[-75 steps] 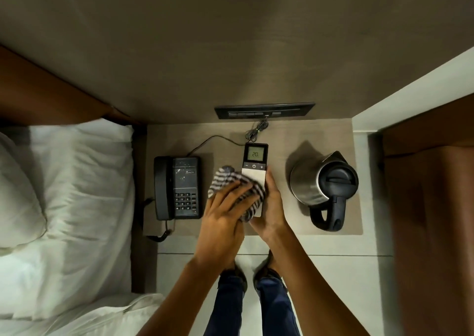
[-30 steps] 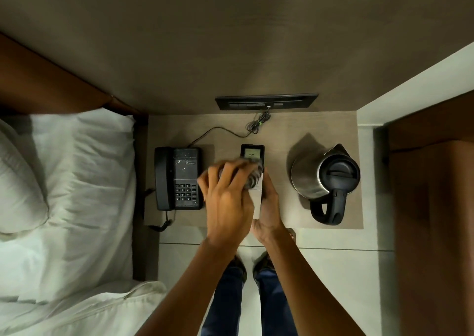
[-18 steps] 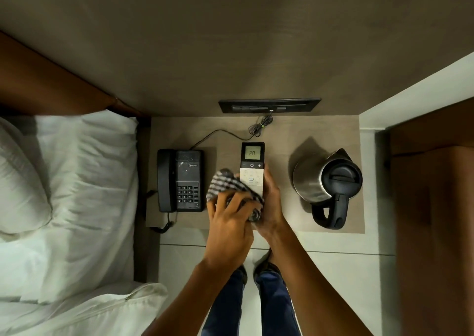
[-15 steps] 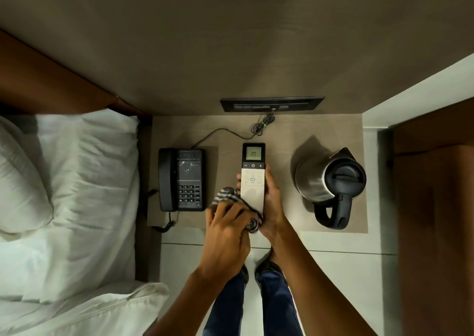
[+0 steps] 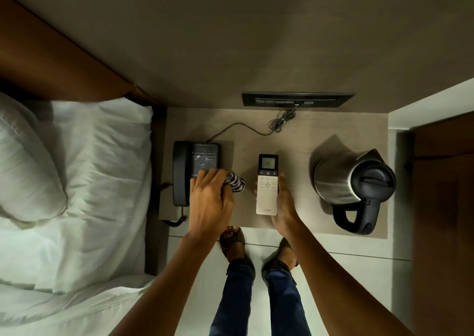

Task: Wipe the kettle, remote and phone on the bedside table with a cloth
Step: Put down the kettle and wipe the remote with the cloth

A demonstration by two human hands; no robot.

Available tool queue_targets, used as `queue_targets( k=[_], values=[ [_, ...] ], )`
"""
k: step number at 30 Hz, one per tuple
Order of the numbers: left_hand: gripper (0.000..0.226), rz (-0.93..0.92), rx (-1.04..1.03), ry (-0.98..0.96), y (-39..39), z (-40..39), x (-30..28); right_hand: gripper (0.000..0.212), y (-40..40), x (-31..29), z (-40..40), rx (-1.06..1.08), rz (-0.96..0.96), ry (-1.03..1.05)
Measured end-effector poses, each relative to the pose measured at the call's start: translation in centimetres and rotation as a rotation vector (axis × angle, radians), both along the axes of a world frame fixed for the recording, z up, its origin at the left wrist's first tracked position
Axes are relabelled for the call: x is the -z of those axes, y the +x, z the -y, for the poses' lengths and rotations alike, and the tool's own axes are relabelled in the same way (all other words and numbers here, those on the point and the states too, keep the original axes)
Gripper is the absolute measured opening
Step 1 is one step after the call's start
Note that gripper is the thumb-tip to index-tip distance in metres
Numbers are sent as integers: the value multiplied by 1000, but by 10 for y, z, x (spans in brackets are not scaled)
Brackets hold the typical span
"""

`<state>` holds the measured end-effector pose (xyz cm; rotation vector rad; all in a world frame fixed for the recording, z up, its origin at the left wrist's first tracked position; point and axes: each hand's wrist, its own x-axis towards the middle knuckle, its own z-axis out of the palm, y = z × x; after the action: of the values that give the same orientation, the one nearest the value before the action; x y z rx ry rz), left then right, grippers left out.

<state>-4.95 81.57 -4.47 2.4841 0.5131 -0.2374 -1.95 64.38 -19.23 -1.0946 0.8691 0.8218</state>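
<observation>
A small bedside desk (image 5: 295, 140) sits in a dim room between a white-sheeted bed (image 5: 77, 181) and a wooden panel, with a dark switch plate (image 5: 297, 99) on the wall above it and a thin cord (image 5: 246, 126) trailing across the top.

The left hand (image 5: 209, 205) has its fingers (image 5: 205, 178) curled tight around a bunched striped cloth (image 5: 236, 183), and a tuft of that cloth pokes out to the right of the knuckles. The phone (image 5: 196, 171) lies directly under and just beyond these fingers, its long axis running away from the person, handset along the far-left edge and the keypad hidden beneath the hand. Whether the cloth already touches the phone's face cannot be told. This hand is plainly the nearer one to the phone, so the coming wipe looks to be a stroke along the phone's length, away from or toward the body.

The right hand (image 5: 284, 205) is open and relaxed, fingers extended and narrow together, lying along the right edge of the remote (image 5: 267, 184); a fingertip shows at the remote's left edge, so the hand cradles rather than clamps it. The remote lies flat on the desk, parallel to the phone, display end farthest from the person. The kettle (image 5: 354, 181) stands well off to the right of those fingers, handle toward the person.
</observation>
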Motion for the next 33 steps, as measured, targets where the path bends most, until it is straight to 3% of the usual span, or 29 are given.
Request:
queue_targets(
  k=[8, 13, 18, 27, 33],
  values=[
    [32, -19, -8, -50, -20, -15, 12, 68, -2, 17, -14, -136, -9, -181],
    [32, -43, -12, -63, -33, -17, 17, 38, -7, 16, -20, -104, 160, -309],
    [32, -37, -8, -75, -35, -19, 14, 39, -9, 18, -22, -125, 249, -431],
    [33, 3, -36, -82, -22, -19, 9, 16, -1, 18, -25, -155, 374, -551],
    [32, 19, -52, -105, -21, -17, 10, 43, 2, 18, -17, -243, 495, -590]
  ],
)
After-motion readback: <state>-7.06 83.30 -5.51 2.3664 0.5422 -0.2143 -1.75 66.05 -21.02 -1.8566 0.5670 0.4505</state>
